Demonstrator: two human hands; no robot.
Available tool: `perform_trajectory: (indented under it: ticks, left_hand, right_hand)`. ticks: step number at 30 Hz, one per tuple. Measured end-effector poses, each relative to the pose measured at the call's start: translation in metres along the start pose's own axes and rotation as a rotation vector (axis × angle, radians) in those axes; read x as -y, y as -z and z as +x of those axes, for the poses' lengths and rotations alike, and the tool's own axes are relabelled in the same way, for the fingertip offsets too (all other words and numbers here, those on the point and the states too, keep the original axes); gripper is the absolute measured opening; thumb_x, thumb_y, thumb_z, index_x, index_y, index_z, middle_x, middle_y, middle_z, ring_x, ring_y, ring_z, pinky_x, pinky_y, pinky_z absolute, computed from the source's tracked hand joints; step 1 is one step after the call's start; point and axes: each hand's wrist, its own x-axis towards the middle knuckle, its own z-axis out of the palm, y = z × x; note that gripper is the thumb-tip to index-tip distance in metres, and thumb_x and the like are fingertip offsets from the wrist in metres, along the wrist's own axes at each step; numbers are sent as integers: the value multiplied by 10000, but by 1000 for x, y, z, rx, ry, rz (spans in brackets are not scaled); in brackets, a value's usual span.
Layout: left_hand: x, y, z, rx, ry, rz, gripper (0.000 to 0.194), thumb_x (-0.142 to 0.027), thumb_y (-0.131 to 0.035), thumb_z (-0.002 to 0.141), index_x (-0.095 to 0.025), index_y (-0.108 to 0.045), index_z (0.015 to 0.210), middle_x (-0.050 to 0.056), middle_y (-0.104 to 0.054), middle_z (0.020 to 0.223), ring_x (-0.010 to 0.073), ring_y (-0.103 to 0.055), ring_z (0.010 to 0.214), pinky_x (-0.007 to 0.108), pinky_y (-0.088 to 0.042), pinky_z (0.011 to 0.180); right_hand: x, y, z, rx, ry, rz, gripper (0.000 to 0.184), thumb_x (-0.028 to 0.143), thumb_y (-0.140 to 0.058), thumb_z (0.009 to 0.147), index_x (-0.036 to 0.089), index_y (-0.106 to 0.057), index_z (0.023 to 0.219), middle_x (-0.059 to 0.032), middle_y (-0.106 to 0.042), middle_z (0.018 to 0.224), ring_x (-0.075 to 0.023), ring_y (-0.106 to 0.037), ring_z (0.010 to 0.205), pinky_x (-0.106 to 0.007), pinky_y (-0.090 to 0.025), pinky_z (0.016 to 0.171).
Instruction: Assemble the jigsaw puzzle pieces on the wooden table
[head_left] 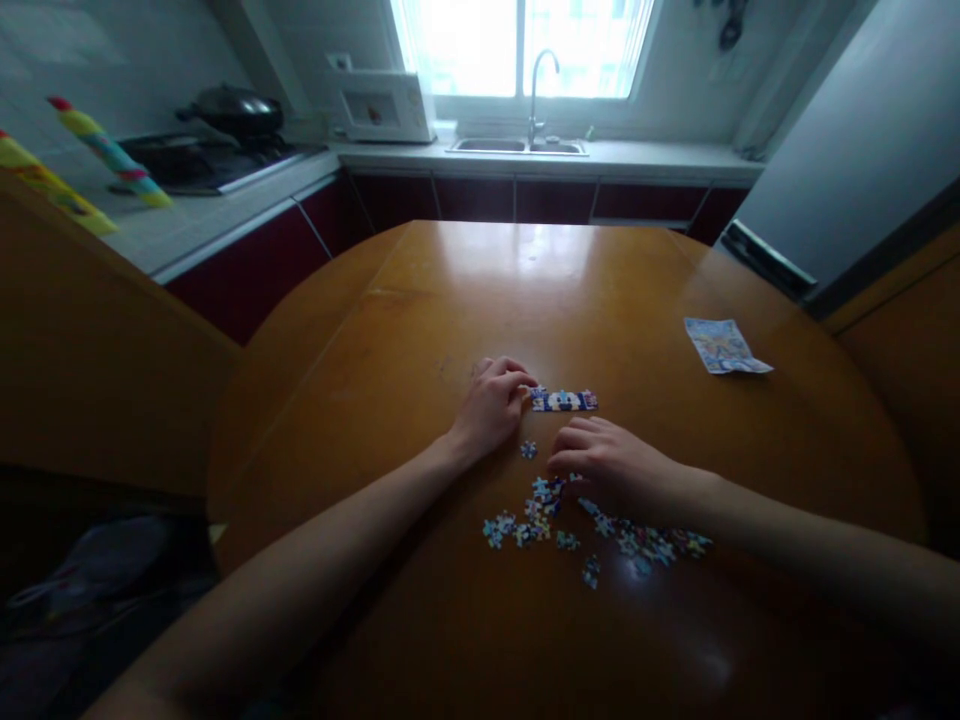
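Here's the assembled jigsaw strip (566, 401), lying flat mid-table, with the left hand (491, 408) at its left end, fingers curled in and fingertips at the edge, though whether they pinch a piece I can't tell. Just nearer, a single jigsaw piece (529, 450) sits between the hands, and the right hand (615, 460) hangs curled over loose jigsaw pieces (649, 548), its grip hidden! Farther out, a creased printed sheet (724, 347) rests right on the wooden table (517, 300), the sink (490, 146) beyond.
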Motion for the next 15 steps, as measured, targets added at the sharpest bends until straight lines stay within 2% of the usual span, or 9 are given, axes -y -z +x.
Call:
perform_trajectory:
  ticks: [6, 12, 15]
  left_hand:
    - [0, -1, 0, -1, 1, -2, 237, -49, -580, 892, -199, -764, 884, 54, -695, 983, 228, -558, 986, 425, -510, 923]
    - [-1, 0, 0, -3, -1, -22, 202, -64, -624, 874, -213, -760, 867, 47, -696, 977, 233, -558, 984, 441, -500, 939]
    - [-1, -1, -1, -8, -9, -17, 186, -90, -624, 888, -215, -759, 870, 46, -693, 974, 230, -558, 979, 432, -500, 935]
  right_hand:
    - [11, 0, 7, 123, 14, -101, 61, 158, -707, 865, 193, -696, 915, -63, -686, 918, -213, -587, 865, -352, -434, 808]
    - [17, -1, 12, 181, -139, -72, 143, 90, -707, 801, 186, -640, 883, -51, -660, 872, -187, -558, 773, -315, -410, 734]
    - [17, -1, 12, 196, -162, -30, 79, 115, -682, 833, 183, -641, 826, -55, -647, 857, -175, -550, 760, -304, -408, 707]
